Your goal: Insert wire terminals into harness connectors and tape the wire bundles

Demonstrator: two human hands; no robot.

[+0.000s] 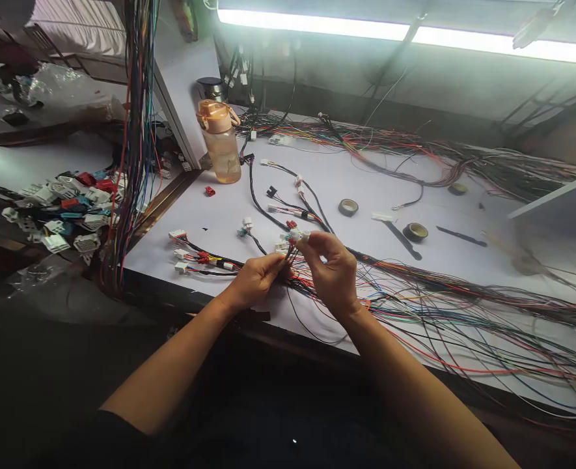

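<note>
Near the table's front edge, my right hand (334,270) pinches a white plug connector (297,236) between thumb and fingers. Thin dark wires (292,255) run down from the connector, and my left hand (256,280) is closed on them just below it. A small red connector (291,224) lies right behind the white one. To the left of my hands, white-ended harness branches (204,256) fan out over the table. The main wire bundle (395,266) stretches away to the right. My fingers hide part of the wires.
A drink bottle (223,146) stands at the back left, a loose red connector (210,191) before it. Tape rolls (348,207) (415,232) and dark strips (403,241) lie right of centre. Hanging wires (138,130) and a connector heap (73,202) are at left.
</note>
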